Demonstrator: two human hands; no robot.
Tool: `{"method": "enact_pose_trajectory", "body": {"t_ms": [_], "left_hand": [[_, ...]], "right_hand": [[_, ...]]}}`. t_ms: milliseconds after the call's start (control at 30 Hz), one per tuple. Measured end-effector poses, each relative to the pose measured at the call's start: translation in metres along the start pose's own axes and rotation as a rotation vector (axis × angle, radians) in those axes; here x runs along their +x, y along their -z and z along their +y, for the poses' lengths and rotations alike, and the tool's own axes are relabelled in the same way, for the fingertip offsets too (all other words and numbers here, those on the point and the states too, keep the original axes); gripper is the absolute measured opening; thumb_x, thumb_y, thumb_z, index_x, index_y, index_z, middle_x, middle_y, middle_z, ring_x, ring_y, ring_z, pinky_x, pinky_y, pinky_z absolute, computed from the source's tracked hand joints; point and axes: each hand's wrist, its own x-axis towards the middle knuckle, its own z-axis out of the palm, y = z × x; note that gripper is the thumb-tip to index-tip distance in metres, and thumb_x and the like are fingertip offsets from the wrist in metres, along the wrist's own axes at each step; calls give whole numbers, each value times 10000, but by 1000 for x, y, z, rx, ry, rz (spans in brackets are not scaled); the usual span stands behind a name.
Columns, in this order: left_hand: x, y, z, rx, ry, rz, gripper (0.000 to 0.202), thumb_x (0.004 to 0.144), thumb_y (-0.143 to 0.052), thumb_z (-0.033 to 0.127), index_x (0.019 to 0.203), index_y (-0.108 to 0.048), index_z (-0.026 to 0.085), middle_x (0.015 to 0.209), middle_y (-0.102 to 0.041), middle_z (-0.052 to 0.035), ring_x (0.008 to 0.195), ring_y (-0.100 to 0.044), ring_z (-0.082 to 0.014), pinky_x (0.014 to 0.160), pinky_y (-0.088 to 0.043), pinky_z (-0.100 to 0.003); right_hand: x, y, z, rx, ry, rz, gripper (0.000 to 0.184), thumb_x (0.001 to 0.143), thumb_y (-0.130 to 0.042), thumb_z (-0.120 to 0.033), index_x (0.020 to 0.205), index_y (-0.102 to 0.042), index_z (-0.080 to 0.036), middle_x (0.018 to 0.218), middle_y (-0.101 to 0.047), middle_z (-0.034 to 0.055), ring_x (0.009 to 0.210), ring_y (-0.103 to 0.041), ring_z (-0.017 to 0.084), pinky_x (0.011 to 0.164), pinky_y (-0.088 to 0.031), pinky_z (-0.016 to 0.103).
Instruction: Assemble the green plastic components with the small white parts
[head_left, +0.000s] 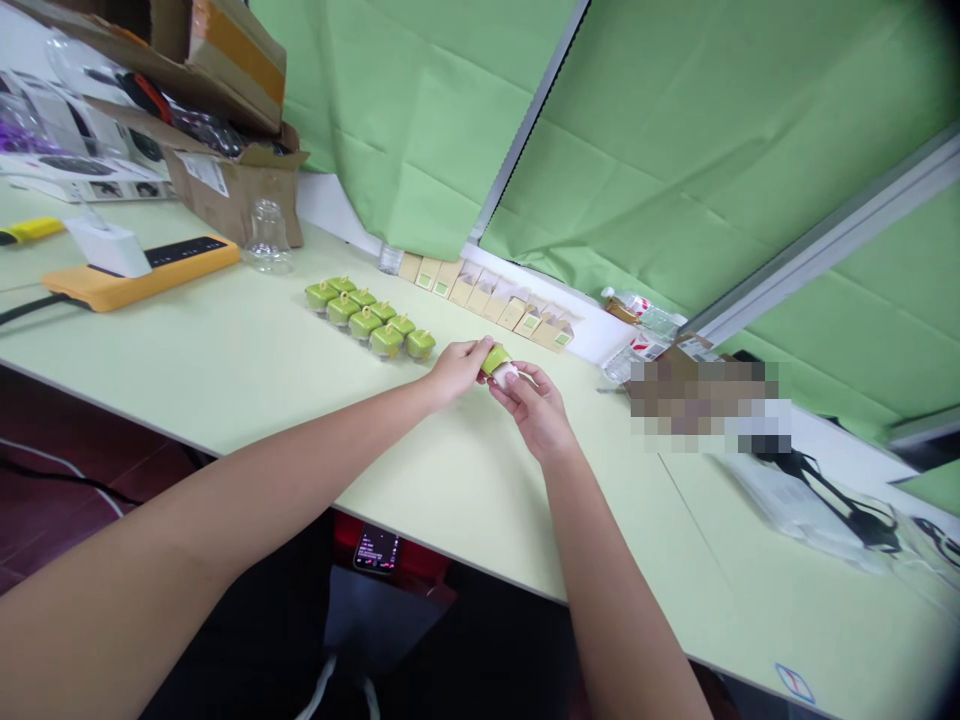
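Both my hands meet over the pale green table point(247, 370) around one small green-capped jar point(498, 364). My left hand point(455, 369) pinches its green cap from the left. My right hand point(534, 408) grips the jar's whitish lower part from below and the right. Just to the left, several matching green jars point(369, 318) stand in two short rows. Behind them a line of small tan and green boxes point(487, 294) runs along the wall edge.
A yellow power strip point(142, 272) with a white adapter and a clear glass bottle point(268, 238) sit at the far left, before an open cardboard box point(232, 185). Plastic packets point(645, 315) lie at the back right. A phone point(376, 549) glows below the table's front edge.
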Motion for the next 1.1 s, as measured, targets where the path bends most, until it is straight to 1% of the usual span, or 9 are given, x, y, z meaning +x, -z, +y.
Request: {"method": "enact_pose_trajectory", "body": {"t_ms": [100,200,333,467,600,733,833,1000,1100], "left_hand": [[0,1,0,41,-18,5,431,937,-497,479,895,-722,113,738,-668,-67,559,-549,-113,564,-453,-245],[-1,2,1,77,-19,10,426,941,-490,467,887,-722,115,711,-657,-60,546,-550,-114,558,-446,-249],[-3,1,5,97,2,18,416,940,-494,465,850,-711,122,677,-638,-47,530,-545,-115,556,-446,-254],[-6,-1,7,71,7,20,415,934,-511,469,796,-691,122,636,-616,-35,525,-542,-116,562,-455,-257],[-6,-3,7,-1,24,32,402,941,-521,443,773,-678,114,646,-626,-44,553,-568,-120,580,-477,-258],[-6,-5,9,-118,94,38,368,953,-529,405,812,-673,97,685,-653,-64,572,-611,-129,594,-514,-267],[-8,-7,11,-165,142,29,365,959,-528,401,855,-677,84,679,-662,-72,571,-635,-139,584,-525,-265],[-11,-9,14,-217,193,34,360,955,-545,405,883,-685,81,711,-684,-82,589,-641,-126,606,-538,-252],[-11,-9,14,-230,203,32,351,958,-543,394,894,-685,81,738,-690,-87,591,-633,-119,624,-547,-258]], "right_hand": [[-1,1,-1,-18,-31,-10,428,668,-848,-393,997,-613,-252,980,-728,14,881,-731,187,875,-597,360],[-1,0,-2,-11,-34,-12,436,665,-847,-394,1002,-611,-251,990,-728,13,867,-731,185,838,-603,345],[-2,-1,-4,-4,-33,-5,445,660,-845,-395,1009,-608,-251,997,-726,14,880,-727,182,829,-599,330],[-2,-3,-3,-20,-3,-6,441,662,-839,-413,1003,-607,-258,1012,-722,10,916,-726,189,847,-590,334],[-1,-5,0,-100,72,38,420,692,-810,-446,1012,-614,-256,1039,-716,10,876,-718,170,792,-590,324],[1,-6,5,-231,209,116,394,721,-782,-458,1010,-633,-234,1013,-721,31,872,-686,164,724,-575,300],[1,-6,8,-276,296,130,385,722,-789,-443,990,-631,-216,992,-716,46,871,-674,169,747,-570,320],[1,-7,10,-315,346,131,387,736,-781,-450,990,-612,-212,988,-703,52,891,-672,178,824,-562,355],[0,-8,10,-318,365,117,376,756,-764,-461,995,-602,-220,1010,-688,46,855,-676,171,812,-568,359]]}}
